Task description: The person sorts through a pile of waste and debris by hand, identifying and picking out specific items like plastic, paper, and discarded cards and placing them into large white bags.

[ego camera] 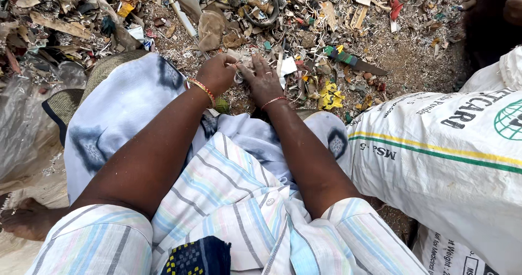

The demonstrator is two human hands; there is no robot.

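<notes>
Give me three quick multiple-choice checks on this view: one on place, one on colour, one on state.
1. Where is the big white sack?
A. By the right arm
B. By the left arm
C. On the lap

2. What colour is the crumpled scrap right of the hands?
A. Blue
B. Yellow
C. Black

3. How is the left hand?
A. Flat and spread
B. Out of view
C. Curled, pinching a small pale piece

Answers: 1 A, it fills the frame's right side. 2 B, bright yellow among the litter. 3 C, its fingers are closed while the right hand lies spread.
</notes>
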